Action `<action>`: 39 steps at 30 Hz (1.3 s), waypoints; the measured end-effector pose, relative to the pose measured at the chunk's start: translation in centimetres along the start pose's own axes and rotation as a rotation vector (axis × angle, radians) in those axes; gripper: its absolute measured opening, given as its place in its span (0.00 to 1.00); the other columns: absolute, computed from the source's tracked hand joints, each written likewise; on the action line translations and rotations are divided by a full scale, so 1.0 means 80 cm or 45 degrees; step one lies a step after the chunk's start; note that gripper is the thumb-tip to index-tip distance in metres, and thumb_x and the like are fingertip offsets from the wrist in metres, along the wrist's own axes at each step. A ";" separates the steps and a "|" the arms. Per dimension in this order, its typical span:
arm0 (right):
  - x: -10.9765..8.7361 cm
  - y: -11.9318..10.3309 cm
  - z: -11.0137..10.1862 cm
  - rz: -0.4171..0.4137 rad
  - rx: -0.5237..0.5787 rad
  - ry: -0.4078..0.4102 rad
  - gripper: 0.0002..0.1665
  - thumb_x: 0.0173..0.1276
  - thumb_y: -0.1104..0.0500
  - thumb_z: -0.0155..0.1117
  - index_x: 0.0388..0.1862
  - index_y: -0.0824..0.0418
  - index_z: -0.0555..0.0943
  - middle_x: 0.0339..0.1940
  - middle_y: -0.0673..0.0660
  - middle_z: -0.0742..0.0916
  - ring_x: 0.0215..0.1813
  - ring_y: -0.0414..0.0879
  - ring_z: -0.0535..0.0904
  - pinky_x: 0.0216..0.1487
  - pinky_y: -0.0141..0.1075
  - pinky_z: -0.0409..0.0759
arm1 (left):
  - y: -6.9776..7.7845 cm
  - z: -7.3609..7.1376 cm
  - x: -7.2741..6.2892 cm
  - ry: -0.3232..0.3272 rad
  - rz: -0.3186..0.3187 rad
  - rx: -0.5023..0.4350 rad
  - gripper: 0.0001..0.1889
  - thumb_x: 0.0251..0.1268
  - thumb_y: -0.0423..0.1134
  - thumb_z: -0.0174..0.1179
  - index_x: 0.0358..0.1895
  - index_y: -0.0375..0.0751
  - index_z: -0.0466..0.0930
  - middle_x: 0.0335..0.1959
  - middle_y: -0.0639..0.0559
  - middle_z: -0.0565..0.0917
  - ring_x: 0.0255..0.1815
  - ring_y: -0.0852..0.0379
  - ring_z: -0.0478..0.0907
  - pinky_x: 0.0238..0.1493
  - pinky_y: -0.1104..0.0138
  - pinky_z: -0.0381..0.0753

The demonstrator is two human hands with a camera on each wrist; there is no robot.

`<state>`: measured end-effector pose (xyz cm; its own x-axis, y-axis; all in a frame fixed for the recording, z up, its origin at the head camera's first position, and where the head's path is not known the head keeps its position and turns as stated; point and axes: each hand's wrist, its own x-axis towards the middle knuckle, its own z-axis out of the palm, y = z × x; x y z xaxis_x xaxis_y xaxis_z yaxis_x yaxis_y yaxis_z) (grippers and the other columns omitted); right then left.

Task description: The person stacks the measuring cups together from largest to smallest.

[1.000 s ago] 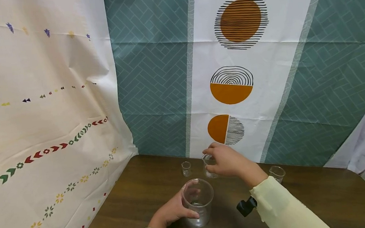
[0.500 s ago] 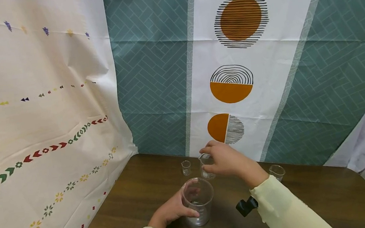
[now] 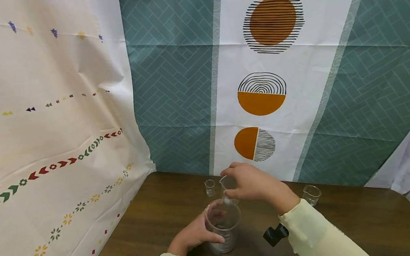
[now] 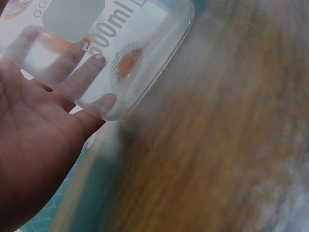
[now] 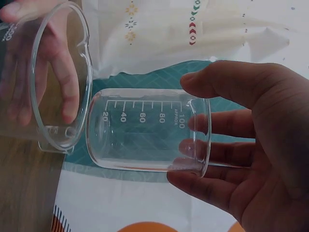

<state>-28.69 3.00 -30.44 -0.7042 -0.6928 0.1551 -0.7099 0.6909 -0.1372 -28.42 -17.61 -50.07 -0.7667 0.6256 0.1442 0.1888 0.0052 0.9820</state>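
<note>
My left hand (image 3: 192, 235) grips a large clear glass beaker (image 3: 226, 236), thumb in front and fingers round the far side. In the left wrist view this large beaker (image 4: 145, 58) carries a 500ml mark. My right hand (image 3: 251, 183) holds a smaller glass beaker (image 3: 227, 188) by its rim, just behind the large one. The right wrist view shows the smaller beaker (image 5: 145, 130) with a scale up to 100, pinched between thumb and fingers; its base is close to the large beaker's rim (image 5: 87, 63). Both look empty. Whether they touch is unclear.
A tiny glass beaker (image 3: 210, 188) stands at the back of the dark wooden table (image 3: 140, 223). Another small beaker (image 3: 311, 195) stands on the right, near my right sleeve. Patterned cloths (image 3: 174, 106) hang behind and at the left.
My right hand has moved a little to the left with the 100 ml beaker, bringing it closer to the large beaker's rim. The left hand and large beaker have hardly moved.
</note>
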 end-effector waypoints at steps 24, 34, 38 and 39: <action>0.003 -0.016 0.016 -0.044 0.000 -0.091 0.27 0.58 0.48 0.69 0.54 0.59 0.81 0.46 0.53 0.83 0.44 0.46 0.80 0.51 0.42 0.79 | 0.000 0.000 -0.005 0.059 -0.078 0.021 0.53 0.50 0.36 0.73 0.76 0.57 0.47 0.69 0.49 0.69 0.70 0.50 0.65 0.67 0.56 0.68; 0.005 -0.018 0.024 -0.063 0.049 -0.137 0.26 0.59 0.49 0.68 0.54 0.59 0.81 0.51 0.53 0.84 0.49 0.47 0.81 0.52 0.42 0.80 | 0.003 -0.001 -0.004 0.064 -0.114 0.003 0.57 0.50 0.37 0.73 0.78 0.44 0.39 0.76 0.45 0.59 0.75 0.48 0.58 0.73 0.50 0.58; 0.005 -0.018 0.028 -0.064 0.053 -0.148 0.27 0.59 0.49 0.68 0.55 0.59 0.81 0.51 0.54 0.84 0.49 0.46 0.81 0.50 0.41 0.80 | 0.004 -0.002 -0.004 0.059 -0.110 0.013 0.57 0.51 0.38 0.73 0.78 0.46 0.39 0.75 0.49 0.60 0.74 0.51 0.60 0.72 0.58 0.61; 0.005 -0.018 0.029 -0.059 0.050 -0.151 0.27 0.59 0.48 0.67 0.56 0.58 0.81 0.51 0.53 0.84 0.49 0.46 0.81 0.50 0.41 0.80 | 0.004 -0.002 -0.003 0.055 -0.108 0.015 0.57 0.51 0.39 0.73 0.78 0.47 0.40 0.75 0.50 0.60 0.74 0.52 0.61 0.71 0.60 0.62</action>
<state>-27.93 1.27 -32.42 -0.6653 -0.7452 0.0453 -0.7401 0.6503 -0.1713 -28.25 -17.89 -49.79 -0.8059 0.5884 0.0659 0.1291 0.0660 0.9894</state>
